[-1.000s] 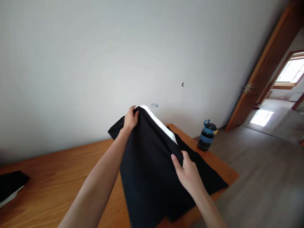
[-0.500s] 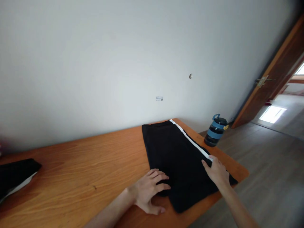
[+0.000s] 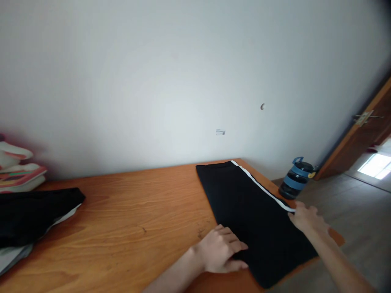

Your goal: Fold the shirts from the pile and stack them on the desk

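A black garment [image 3: 244, 207] with a white side stripe, looking like folded pants or shorts, lies flat along the right end of the wooden table. My left hand [image 3: 218, 250] is at its near left edge; the fingers are bent over the cloth and the thumb sits lower, by the edge. Across from it, my right hand [image 3: 308, 219] holds the right edge near the end of the white stripe, fingers curled. Fingertips of the right hand are partly hidden and slightly blurred.
A blue and black water bottle [image 3: 296, 179] stands by the table's right edge, close to my right hand. Another black and white cloth [image 3: 39, 211] lies at far left, before a white and red object [image 3: 21, 171]. The wall [image 3: 137, 81] borders the table [image 3: 122, 228]; a door [image 3: 354, 130] stands right.
The view has turned left, bringing in more of the left cloth. The garment's near left edge now looks straighter. My left hand's fingers are more bent, and the right hand has curled more.
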`<state>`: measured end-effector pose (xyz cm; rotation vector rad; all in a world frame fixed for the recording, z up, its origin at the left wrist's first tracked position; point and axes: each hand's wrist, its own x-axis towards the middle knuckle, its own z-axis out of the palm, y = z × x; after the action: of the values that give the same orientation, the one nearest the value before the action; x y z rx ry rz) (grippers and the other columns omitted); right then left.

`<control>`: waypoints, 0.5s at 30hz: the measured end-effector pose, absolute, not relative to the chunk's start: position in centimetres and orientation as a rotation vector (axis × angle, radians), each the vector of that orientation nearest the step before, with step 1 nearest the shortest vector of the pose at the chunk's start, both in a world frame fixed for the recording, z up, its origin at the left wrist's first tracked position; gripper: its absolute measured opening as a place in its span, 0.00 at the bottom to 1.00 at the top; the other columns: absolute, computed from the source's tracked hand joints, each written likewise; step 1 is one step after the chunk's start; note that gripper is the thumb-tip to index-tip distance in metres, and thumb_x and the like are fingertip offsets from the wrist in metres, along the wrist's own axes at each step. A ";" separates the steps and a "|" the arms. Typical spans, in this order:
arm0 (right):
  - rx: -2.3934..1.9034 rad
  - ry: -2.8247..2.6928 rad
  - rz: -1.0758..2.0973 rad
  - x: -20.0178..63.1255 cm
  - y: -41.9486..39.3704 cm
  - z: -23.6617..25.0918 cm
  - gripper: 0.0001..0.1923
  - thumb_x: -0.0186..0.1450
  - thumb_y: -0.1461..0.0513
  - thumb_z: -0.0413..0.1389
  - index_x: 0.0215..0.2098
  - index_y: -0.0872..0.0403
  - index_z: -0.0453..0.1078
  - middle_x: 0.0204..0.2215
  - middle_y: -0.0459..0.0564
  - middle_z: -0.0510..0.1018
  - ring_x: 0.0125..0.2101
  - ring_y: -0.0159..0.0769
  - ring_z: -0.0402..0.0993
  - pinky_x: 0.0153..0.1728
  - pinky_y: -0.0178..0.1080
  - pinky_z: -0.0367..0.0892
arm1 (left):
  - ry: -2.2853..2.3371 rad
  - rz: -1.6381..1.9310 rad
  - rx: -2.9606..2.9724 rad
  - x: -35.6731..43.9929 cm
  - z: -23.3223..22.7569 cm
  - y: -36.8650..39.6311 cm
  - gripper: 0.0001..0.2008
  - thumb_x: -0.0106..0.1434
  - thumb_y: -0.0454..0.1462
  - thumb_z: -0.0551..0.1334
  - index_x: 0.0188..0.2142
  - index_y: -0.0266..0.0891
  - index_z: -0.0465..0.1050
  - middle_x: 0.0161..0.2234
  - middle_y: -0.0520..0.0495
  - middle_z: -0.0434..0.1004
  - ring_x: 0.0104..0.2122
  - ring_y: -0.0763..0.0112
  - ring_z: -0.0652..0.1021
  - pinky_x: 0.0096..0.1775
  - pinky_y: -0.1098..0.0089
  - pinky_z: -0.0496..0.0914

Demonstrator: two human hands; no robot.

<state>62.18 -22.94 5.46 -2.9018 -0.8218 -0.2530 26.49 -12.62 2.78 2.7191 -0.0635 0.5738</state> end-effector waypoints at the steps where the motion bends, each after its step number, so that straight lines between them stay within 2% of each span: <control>1: -2.907 -0.854 -0.283 61.4 -22.6 5.2 0.23 0.67 0.56 0.50 0.56 0.57 0.72 0.50 0.75 0.74 0.48 0.65 0.77 0.41 0.59 0.70 | -0.091 0.542 2.741 26.0 2.2 -12.6 0.24 0.68 0.54 0.60 0.55 0.42 0.73 0.47 0.43 0.82 0.44 0.59 0.80 0.47 0.60 0.72; 3: -2.807 -1.071 -0.364 59.1 -21.5 4.4 0.24 0.69 0.55 0.48 0.57 0.57 0.70 0.55 0.73 0.72 0.53 0.64 0.73 0.45 0.60 0.69 | -0.076 0.539 2.755 24.4 1.3 -12.2 0.24 0.67 0.55 0.60 0.54 0.42 0.73 0.50 0.43 0.81 0.46 0.59 0.79 0.48 0.60 0.71; 6: -2.497 -1.531 -0.409 54.0 -18.6 2.9 0.26 0.71 0.53 0.44 0.60 0.58 0.68 0.61 0.66 0.70 0.61 0.56 0.67 0.55 0.56 0.65 | 0.050 0.571 2.746 20.6 0.8 -10.5 0.17 0.69 0.48 0.59 0.51 0.43 0.73 0.50 0.43 0.80 0.46 0.61 0.78 0.49 0.61 0.71; 9: -2.250 -1.808 -0.315 49.0 -15.6 1.4 0.29 0.71 0.48 0.44 0.63 0.54 0.67 0.66 0.60 0.67 0.66 0.51 0.60 0.64 0.54 0.57 | 0.274 0.642 2.722 15.4 1.5 -8.1 0.12 0.70 0.41 0.56 0.48 0.42 0.73 0.47 0.43 0.80 0.46 0.63 0.78 0.50 0.62 0.71; 12: -2.292 -1.781 -0.146 46.1 -14.0 -0.6 0.35 0.69 0.42 0.44 0.67 0.50 0.64 0.69 0.57 0.63 0.69 0.53 0.54 0.66 0.59 0.50 | 0.587 0.722 2.686 9.1 2.3 -5.8 0.11 0.72 0.38 0.53 0.47 0.42 0.73 0.46 0.43 0.80 0.46 0.63 0.79 0.51 0.63 0.71; 15: -2.369 -1.650 -0.025 46.2 -13.5 -2.8 0.38 0.65 0.40 0.44 0.66 0.47 0.65 0.67 0.56 0.66 0.69 0.56 0.54 0.65 0.64 0.51 | 0.908 0.806 2.624 2.4 2.3 -4.1 0.11 0.72 0.37 0.52 0.46 0.42 0.73 0.45 0.42 0.80 0.44 0.63 0.79 0.50 0.63 0.72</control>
<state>46.24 -13.54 -2.79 -2.3689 -1.6501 -0.0251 2.40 -4.12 2.34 2.6241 0.9084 0.8060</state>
